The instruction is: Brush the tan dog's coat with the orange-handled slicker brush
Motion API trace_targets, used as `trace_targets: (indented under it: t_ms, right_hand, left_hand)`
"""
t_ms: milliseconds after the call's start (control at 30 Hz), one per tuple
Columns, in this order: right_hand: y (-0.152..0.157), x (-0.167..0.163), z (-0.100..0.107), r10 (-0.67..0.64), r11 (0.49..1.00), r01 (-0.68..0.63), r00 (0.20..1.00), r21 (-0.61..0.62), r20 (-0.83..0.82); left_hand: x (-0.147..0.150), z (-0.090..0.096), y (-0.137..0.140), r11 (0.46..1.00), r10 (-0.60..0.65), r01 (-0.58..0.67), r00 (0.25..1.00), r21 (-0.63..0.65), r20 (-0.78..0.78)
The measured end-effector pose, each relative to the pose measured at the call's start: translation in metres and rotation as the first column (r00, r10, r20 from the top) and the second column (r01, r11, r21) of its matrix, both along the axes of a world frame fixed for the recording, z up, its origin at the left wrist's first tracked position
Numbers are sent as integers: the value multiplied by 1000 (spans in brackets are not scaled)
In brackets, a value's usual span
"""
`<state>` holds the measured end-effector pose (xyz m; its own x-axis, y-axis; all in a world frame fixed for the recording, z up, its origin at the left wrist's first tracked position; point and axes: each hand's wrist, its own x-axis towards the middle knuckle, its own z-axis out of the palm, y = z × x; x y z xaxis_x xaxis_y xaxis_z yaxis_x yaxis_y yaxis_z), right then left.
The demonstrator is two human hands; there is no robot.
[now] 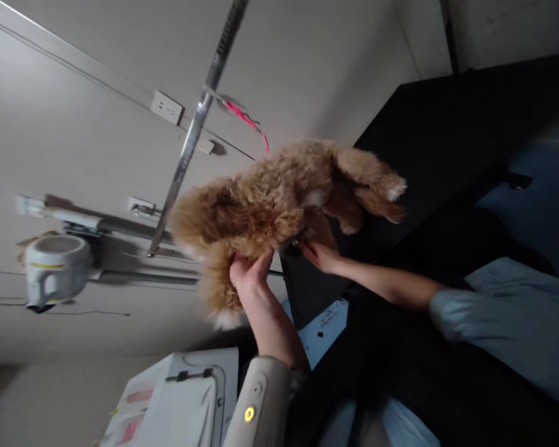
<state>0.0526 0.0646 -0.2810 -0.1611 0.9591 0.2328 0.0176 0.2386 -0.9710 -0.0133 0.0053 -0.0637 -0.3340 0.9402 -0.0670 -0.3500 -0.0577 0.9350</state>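
At the lower left of the frame there is a white cabinet [181, 397]; its front bears pink patches, and what it contains I cannot tell. Low in the centre, a light blue surface [328, 332] carries a few small white pieces and one black piece. The dog [279, 192] is in the centre, curly, light brown, with white fur at a paw; its legs point to the right, over the black table [451, 136]. The left hand [251, 270] grasps it, fingers sunk in the fur. The right hand [321, 253] has its fingertips near a leg; whether they grip, I cannot tell. A metal pole [193, 136] crosses the grey wall [326, 49], and a white dryer [56, 267] is at the left.
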Motion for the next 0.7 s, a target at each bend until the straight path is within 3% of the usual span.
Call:
trace_targets:
  t_ms: [67,167,200,233,267,333,367,400,500,567,633,667,700]
  right_hand:
    - [14,12,2,-107,983,80,981,-166,-159]
    - [20,36,-13,-93,968,43,976,-246,-197]
    - [17,44,-23,-66,967,1,967,-256,-245]
    - [12,50,-32,-20,960,-100,905,-260,-425]
    - [7,56,-40,18,958,-145,891,-248,-453]
    - [-4,61,-47,151,932,-302,826,-199,-543]
    - [-8,60,-47,233,909,-377,811,-175,-537]
    - [-12,56,-45,324,876,-457,792,-152,-517]
    - [-26,40,-38,491,814,-566,791,-131,-364]
    - [-35,31,-34,469,848,-516,837,-123,-281]
    - [-42,29,-28,401,894,-438,874,-90,-273]
    - [-45,30,-23,376,911,-408,883,-64,-281]
    - [-47,33,-16,351,926,-377,891,-36,-288]
  left_hand:
    - [-3,-2,-1,993,-86,86,996,83,-10]
    - [-21,-27,-6,986,-103,108,994,126,-45]
    - [-29,-43,-7,986,-106,111,993,123,-43]
    - [-35,-63,-9,989,-99,101,995,107,-29]
    - [-38,-87,-12,995,-81,81,997,64,3]
    - [-36,-137,-19,987,26,-7,993,-160,112]
    - [-31,-161,-24,957,118,-67,979,-282,168]
    - [-24,-182,-30,942,148,-79,970,-326,195]
    - [-11,-223,-56,931,155,-63,960,-359,234]
    - [-17,-231,-80,862,50,57,979,-503,196]
    - [-33,-222,-102,720,-211,229,972,-655,109]
    - [-41,-211,-109,726,-323,239,946,-644,-13]
    - [-48,-196,-110,847,-289,117,921,-519,-263]
